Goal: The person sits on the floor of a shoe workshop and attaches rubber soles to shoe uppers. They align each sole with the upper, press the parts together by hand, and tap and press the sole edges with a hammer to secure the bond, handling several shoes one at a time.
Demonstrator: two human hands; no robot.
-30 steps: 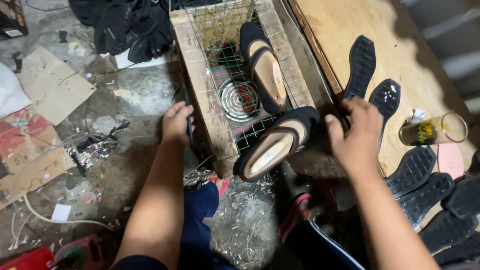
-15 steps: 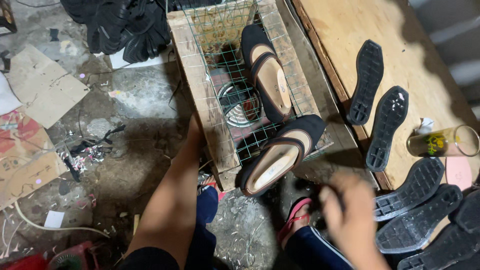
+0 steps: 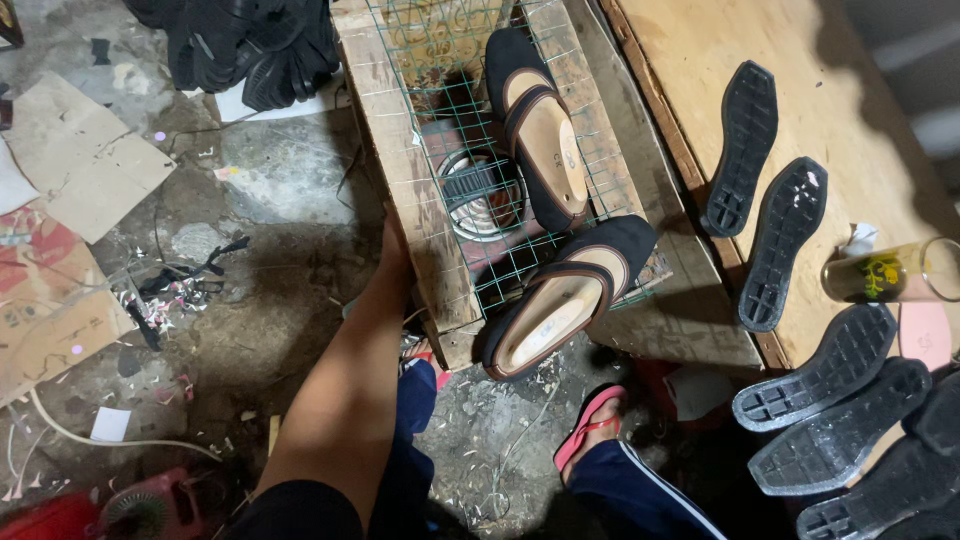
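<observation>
My left hand (image 3: 395,255) reaches down against the left side of a wooden box (image 3: 400,170); its fingers are hidden behind the box's edge. My right hand is out of view. A green wire mesh (image 3: 450,60) covers the box. Two black shoes with tan insoles lie on the mesh, one lengthwise (image 3: 540,125) and one (image 3: 565,295) across the near corner, overhanging it. Below the mesh sits a round coiled heater (image 3: 480,190).
Two black outsoles (image 3: 745,145) (image 3: 785,240) lie on the wooden table (image 3: 690,60) at right, with several more (image 3: 850,420) at its near edge and a glass (image 3: 890,272) on its side. My foot in a pink sandal (image 3: 590,425) rests on the littered floor. Cardboard (image 3: 80,160) lies at left.
My right hand, at the near shoe a second ago, has drawn back out of view. My left hand has slid from the box's top edge down its side. The camera has moved closer.
</observation>
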